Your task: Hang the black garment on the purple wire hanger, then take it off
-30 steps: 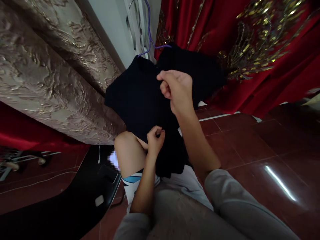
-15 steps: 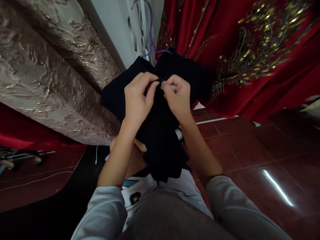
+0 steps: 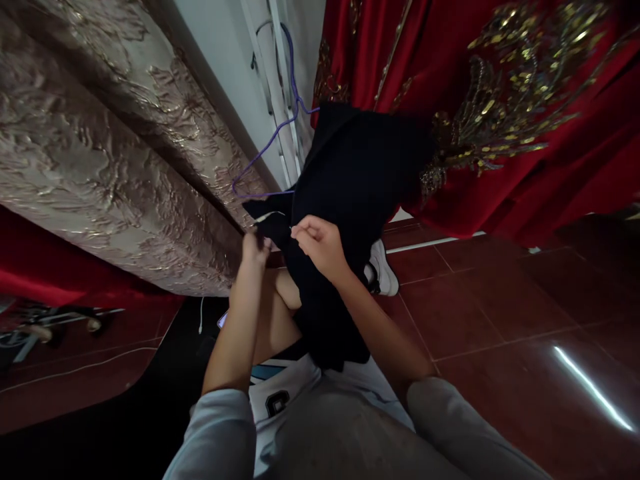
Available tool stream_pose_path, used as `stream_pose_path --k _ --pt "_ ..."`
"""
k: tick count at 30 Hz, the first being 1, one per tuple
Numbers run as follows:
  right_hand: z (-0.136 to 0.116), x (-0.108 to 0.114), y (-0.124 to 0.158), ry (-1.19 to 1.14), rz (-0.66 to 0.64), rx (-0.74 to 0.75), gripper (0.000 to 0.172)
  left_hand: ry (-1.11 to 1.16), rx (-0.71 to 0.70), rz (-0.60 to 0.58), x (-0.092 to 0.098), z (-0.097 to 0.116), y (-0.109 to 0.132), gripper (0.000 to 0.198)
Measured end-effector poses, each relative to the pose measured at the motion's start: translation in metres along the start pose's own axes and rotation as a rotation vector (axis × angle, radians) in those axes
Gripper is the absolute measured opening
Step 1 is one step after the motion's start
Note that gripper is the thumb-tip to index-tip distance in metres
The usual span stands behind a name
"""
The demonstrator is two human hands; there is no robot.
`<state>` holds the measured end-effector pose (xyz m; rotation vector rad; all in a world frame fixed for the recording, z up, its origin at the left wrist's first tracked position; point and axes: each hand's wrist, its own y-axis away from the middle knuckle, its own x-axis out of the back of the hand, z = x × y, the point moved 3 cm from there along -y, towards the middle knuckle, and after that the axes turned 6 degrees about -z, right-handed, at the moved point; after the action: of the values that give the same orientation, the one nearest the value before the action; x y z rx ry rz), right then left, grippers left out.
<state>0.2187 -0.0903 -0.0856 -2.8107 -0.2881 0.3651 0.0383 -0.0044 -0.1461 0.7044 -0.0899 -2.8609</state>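
Above the knee (image 3: 286, 293), left hand (image 3: 254, 248) and right hand (image 3: 320, 244) pinch black garment (image 3: 360, 167) edge; floor (image 3: 500, 300) open rightward.

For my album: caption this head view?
Left hand and right hand pinch a black garment on a purple hanger, beside red cloth.

The bare left hand (image 3: 256, 248) is held up ahead of the chest, fingers curled and pinched together, with its bare forearm rising steeply from the elbow. The bare right hand (image 3: 320, 243) sits just beside it, thumb and forefinger pressed closed, and its forearm angles in from the lower right.
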Motion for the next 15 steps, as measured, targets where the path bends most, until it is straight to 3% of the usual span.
stream_pose_path --k 2,4,6,8,10,12,13,15 --pt "0.010 0.013 0.019 -0.068 0.098 -0.023 0.024 -0.008 0.094 0.001 -0.005 -0.024 0.018 0.022" --pt "0.021 0.033 0.042 -0.085 0.274 -0.034 0.023 -0.037 0.108 -0.037 -0.014 -0.029 0.034 0.019" --pt "0.026 0.053 0.064 0.003 0.475 0.001 0.023 -0.065 0.052 -0.125 -0.028 -0.019 0.047 0.017" --pt "0.019 0.063 0.076 0.194 0.579 0.106 0.021 -0.177 -0.113 -0.310 -0.051 0.004 0.062 0.011" --pt "0.004 0.060 0.074 0.381 0.506 0.206 0.035 -0.354 -0.337 -0.540 -0.079 0.028 0.085 0.008" --pt "-0.010 0.048 0.062 0.473 0.303 0.204 0.053 -0.521 -0.538 -0.701 -0.103 0.046 0.109 0.011" --pt "-0.015 0.042 0.055 0.476 0.193 0.170 0.051 -0.591 -0.624 -0.729 -0.110 0.053 0.119 0.012" --pt "-0.023 0.032 0.042 0.412 0.015 0.090 0.031 -0.706 -0.759 -0.723 -0.116 0.060 0.131 0.019"
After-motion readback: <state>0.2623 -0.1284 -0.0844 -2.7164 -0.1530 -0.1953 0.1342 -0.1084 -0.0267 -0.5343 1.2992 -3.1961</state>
